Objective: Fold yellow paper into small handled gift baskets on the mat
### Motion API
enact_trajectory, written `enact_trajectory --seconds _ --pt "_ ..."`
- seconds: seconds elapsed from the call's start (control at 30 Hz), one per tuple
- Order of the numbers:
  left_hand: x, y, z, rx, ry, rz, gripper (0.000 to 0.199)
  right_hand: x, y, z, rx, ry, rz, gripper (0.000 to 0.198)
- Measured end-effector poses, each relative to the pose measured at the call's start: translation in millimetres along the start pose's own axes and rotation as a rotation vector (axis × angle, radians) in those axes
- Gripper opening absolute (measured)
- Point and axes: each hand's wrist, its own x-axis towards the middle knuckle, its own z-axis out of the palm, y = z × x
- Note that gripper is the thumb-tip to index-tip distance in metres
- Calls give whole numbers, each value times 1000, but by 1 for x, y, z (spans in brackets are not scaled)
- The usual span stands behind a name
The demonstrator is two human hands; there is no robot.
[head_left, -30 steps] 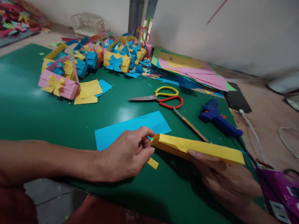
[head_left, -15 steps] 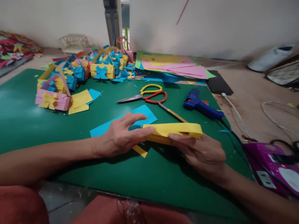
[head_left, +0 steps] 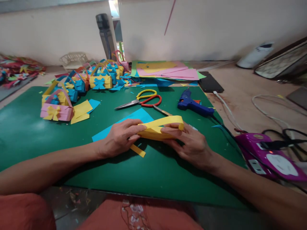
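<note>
Both my hands hold a folded yellow paper strip [head_left: 163,126] just above the green mat [head_left: 28,127]. My left hand [head_left: 121,137] pinches its left end, fingers closed on it. Gripping the right end from below is my right hand [head_left: 189,143], thumb on top. Under my left hand lies a blue paper sheet [head_left: 137,115]. A small yellow paper scrap [head_left: 137,150] lies on the mat below my left hand.
Scissors [head_left: 141,99] with yellow and red handles and a blue glue gun [head_left: 193,104] lie beyond the hands. Several paper baskets [head_left: 57,107] crowd the far left. Stacked coloured sheets [head_left: 165,72] lie at the back. A purple device [head_left: 268,158] and cables sit on the right.
The yellow strip was bent over into a shorter folded loop and drawn closer between both hands. My left hand moved onto its left end. The view tilted up.
</note>
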Motion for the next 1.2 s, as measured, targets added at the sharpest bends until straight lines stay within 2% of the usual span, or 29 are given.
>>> enact_trajectory --seconds 0.13,0.23,0.3,0.37,0.47,0.57,0.7,0.8,1.2 --pt "-4 -1 -1 100 -36 37 29 -2 3 1 -11 7 -20 25" --pt "-2 0 -3 51 17 87 27 -2 3 1 -39 11 -32 25" --pt "1 4 -4 -90 100 12 30 -2 3 2 -56 19 -53 24" --pt "4 9 -5 -242 132 -145 43 -1 2 2 -60 30 -72 24" --pt "11 20 -3 -354 5 -327 53 0 1 3 -58 54 -89 22" --pt "20 31 -2 -386 -111 -456 41 0 0 4 -48 60 -116 23" --pt "30 40 -2 -437 -110 -633 24 0 -1 6 -39 51 -126 26" --pt "32 41 -3 -501 -100 -685 24 -1 0 7 -53 46 -122 26" --pt "25 31 3 -658 -55 -731 23 -1 1 6 -55 61 -136 26"
